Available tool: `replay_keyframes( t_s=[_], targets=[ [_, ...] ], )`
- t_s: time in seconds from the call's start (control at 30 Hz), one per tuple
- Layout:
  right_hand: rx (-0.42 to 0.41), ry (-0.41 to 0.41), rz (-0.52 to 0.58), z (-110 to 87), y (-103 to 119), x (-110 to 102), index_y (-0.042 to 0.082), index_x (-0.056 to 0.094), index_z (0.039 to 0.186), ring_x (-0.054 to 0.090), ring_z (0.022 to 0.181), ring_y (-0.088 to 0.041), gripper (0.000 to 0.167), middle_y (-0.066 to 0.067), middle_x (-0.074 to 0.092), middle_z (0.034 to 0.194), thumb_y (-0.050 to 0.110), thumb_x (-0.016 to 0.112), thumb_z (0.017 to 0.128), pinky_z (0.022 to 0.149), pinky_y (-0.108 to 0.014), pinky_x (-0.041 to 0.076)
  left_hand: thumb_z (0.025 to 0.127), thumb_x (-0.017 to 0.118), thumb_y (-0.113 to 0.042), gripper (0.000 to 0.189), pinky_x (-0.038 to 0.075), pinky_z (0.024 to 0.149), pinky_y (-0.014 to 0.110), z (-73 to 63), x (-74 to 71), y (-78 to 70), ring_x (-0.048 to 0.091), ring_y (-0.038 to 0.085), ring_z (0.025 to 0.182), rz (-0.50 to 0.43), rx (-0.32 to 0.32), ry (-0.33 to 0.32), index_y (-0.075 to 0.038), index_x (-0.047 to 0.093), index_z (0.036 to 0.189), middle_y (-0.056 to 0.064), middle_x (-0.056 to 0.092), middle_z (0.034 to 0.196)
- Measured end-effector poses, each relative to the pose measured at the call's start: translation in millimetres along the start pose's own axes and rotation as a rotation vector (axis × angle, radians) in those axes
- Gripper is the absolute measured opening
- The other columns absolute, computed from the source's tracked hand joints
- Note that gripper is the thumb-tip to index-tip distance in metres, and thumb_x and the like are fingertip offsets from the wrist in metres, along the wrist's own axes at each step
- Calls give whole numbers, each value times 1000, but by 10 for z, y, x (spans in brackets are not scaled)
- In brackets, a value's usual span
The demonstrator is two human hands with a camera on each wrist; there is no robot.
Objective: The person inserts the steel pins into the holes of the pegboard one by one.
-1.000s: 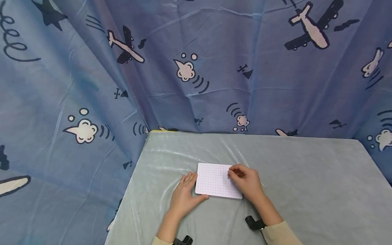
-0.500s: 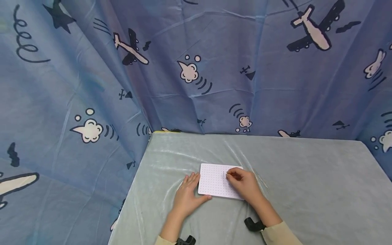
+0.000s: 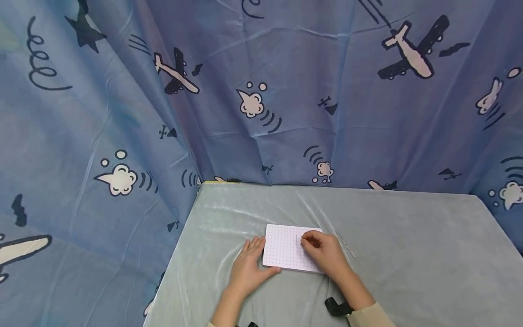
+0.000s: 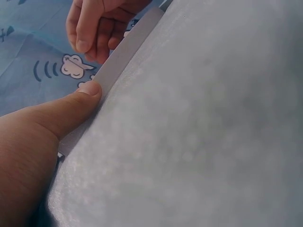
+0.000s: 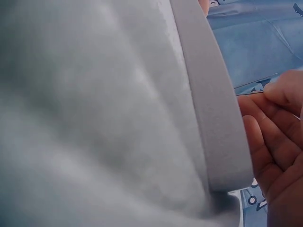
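Far left: blue curtain [image 3: 81, 136], printed with planes, clouds and squiggles, behind and beside the pale surface [image 3: 408, 254].

Left hand [image 3: 246, 268]: lies at the left end of the board [image 3: 282, 247], fingers extended against that edge, thumb along the near edge. Grip loose and open, curled round nothing; it appears to steady the board.

Board: white, flat on the surface between the two hands, its top covered with rows of small dots, probably holes. One thin standing pin [image 3: 297, 238] rises from it, just left of the right fingertips.

Right hand [image 3: 323, 252]: over the right part of the board. Grip closed, thumb and forefinger pinching a thin held pin [image 5: 251, 93]; the right wrist view shows it low by the board's edge line. Whether its tip is seated cannot be told.

Just right of the board: thin loose pins [image 3: 345, 245] on the surface, too fine to count.

Step in hand, judged: working a pin at a hole beside the standing one. Next move calls for fine alignment and a steady board; a slight tilt could miss the hole or nudge the neighbour.

Labels: no brand or legible writing on board or curtain.
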State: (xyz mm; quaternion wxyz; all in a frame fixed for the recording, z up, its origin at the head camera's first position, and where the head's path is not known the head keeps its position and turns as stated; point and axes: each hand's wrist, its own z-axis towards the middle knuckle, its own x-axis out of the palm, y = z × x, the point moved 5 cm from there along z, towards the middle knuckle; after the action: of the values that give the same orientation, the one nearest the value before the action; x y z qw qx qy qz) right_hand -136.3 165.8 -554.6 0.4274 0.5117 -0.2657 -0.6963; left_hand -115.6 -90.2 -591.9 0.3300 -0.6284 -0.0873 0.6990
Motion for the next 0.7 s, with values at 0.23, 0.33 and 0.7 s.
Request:
replay_keyframes(
  t_s=[0.23, 0.33, 0.7],
  targets=[
    [-21, 14, -40, -10, 10, 18, 17, 79, 91, 64, 74, -3, 23, 13, 73, 83, -4, 87, 87, 65, -23, 59, 79, 87, -70, 101, 34, 133, 47, -1, 8, 7, 50, 30, 153, 2, 19, -26, -9, 62, 155, 9, 61, 158],
    [-50, 7, -51, -11, 23, 23, 16, 79, 91, 63, 74, -2, 23, 12, 72, 83, -5, 87, 86, 64, -23, 58, 79, 87, -70, 101, 35, 132, 48, 1, 9, 13, 51, 29, 152, 8, 28, -38, -9, 62, 155, 8, 62, 157],
    [-104, -36, -39, -18, 35, 78, 19, 77, 84, 59, 68, -1, 29, 14, 68, 78, -8, 86, 81, 58, -15, 51, 80, 87, -70, 101, 36, 131, 52, -27, 3, -2, 53, 31, 151, 13, 29, -44, -4, 63, 153, 10, 62, 156]
  ],
)
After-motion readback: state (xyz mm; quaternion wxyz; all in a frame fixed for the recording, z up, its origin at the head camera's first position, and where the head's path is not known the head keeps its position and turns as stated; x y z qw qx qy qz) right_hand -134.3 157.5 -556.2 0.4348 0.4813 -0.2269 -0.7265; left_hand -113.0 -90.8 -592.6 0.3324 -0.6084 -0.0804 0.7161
